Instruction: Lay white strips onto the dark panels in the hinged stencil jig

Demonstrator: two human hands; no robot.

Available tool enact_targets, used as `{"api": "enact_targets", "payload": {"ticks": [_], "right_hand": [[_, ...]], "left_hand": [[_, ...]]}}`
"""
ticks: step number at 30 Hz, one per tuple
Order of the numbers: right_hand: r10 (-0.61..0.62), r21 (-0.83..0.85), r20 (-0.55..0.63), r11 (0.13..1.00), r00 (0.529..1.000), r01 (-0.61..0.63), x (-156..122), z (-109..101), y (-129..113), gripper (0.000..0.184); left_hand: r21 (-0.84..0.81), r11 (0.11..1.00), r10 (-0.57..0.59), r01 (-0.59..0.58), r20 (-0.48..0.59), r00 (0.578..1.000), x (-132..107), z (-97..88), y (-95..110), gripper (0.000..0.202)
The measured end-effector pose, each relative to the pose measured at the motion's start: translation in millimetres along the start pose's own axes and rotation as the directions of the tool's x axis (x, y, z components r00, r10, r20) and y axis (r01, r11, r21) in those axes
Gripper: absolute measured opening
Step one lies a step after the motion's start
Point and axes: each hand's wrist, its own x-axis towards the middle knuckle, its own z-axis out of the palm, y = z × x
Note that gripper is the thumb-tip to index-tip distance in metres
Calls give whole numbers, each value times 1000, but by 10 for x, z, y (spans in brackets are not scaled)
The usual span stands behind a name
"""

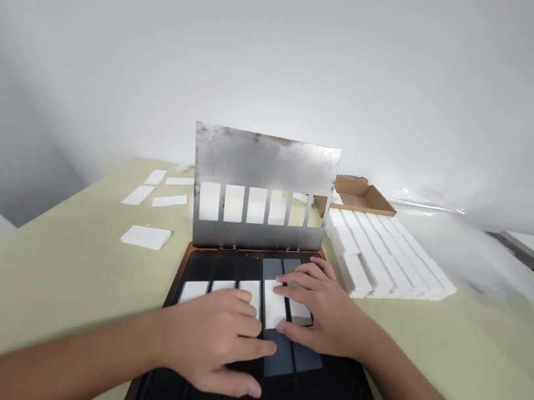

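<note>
A black hinged tray [251, 383] with dark slots lies on the table, and several white rectangular pads sit in a row across it. My right hand [325, 311] spans one pad [275, 304], with fingertips at its far end and thumb at its near end. My left hand [212, 338] rests flat with fingers spread over the tray, just left of that pad, touching a neighbouring pad [251, 294] and holding nothing. Another pad [301, 312] lies under my right fingers. Part of the tray is hidden by my hands.
A scuffed steel plate [264, 166] with a row of rectangular windows stands hinged upright behind the tray. Long white bars [378, 259] lie stacked at right, before an open cardboard box [361, 197]. Loose white pieces [146, 236] lie on the pale green table [64, 264] at left.
</note>
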Motion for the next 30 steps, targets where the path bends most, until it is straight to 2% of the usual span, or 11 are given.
{"api": "enact_targets", "payload": {"ticks": [30], "right_hand": [[-11,-24,3,1000,1000,11,-5,15,3,46]], "left_hand": [[20,1000,-7,6,12,1000,-15,4,3,44]]}}
